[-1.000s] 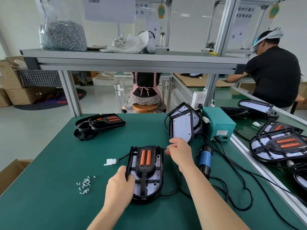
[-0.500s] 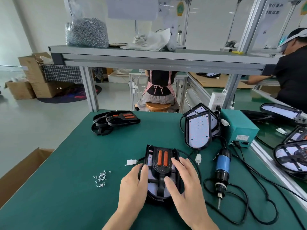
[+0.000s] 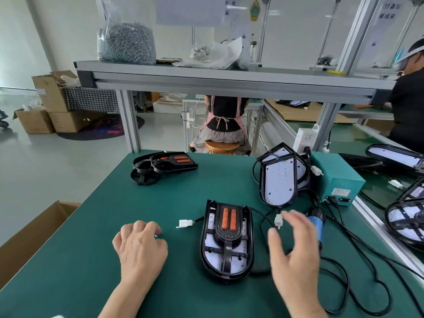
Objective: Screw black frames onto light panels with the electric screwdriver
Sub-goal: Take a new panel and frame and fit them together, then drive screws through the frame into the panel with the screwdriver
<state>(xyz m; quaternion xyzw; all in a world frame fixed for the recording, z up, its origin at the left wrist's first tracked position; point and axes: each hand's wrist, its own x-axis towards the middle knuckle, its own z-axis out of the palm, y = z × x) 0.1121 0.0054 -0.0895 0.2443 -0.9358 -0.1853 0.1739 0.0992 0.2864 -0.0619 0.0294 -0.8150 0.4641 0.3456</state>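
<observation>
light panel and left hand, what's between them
Head view: a white connector on its short wire lies on the green mat between the left hand and the framed light panel.

A green-topped table [image 3: 80, 260] carried a teal metal box [image 3: 337, 180] at its far right, with black cables plugged into the box's front. Just behind the box stood a white power strip [image 3: 306, 138]. A grey aluminium shelf [image 3: 206, 76] spanned above the table, holding crumpled white paper [image 3: 218, 53]. Beyond it, a person in a checked apron [image 3: 223, 118] sat on a round wooden stool [image 3: 222, 146]. Stacked brown cardboard boxes [image 3: 50, 104] stood far left, and an open cardboard carton [image 3: 34, 230] sat beside the table's left edge.
</observation>
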